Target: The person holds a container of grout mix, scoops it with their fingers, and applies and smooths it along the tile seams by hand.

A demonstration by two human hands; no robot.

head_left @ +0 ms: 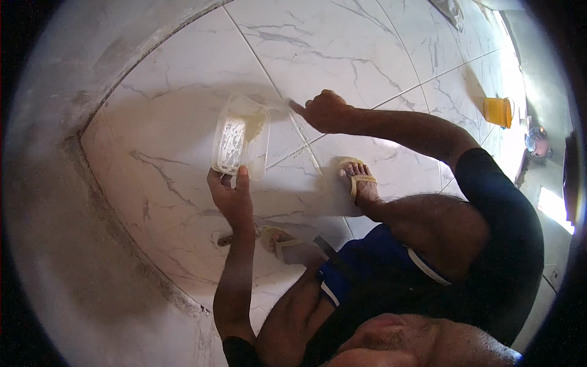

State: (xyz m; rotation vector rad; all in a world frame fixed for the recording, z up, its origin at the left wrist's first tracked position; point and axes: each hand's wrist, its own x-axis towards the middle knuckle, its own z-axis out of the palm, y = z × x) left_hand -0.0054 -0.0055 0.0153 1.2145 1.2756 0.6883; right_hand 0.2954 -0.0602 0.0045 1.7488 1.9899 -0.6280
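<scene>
Crouched over the white marble-patterned tile floor (pixel 183 104), I have both hands busy.

My left hand (pixel 231 197) pinches the near rim of a clear rectangular plastic tub (pixel 239 137), thumb on its edge, holding it tilted above the tiles. My right hand (pixel 325 110) is fisted around a thin tool (pixel 296 107), its tip at a grout line just right of the tub.

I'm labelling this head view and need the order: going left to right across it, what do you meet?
Grey wall → clear plastic container held in the left hand → right hand gripping a tool on the tile joint → sandalled foot → orange cup.
</scene>
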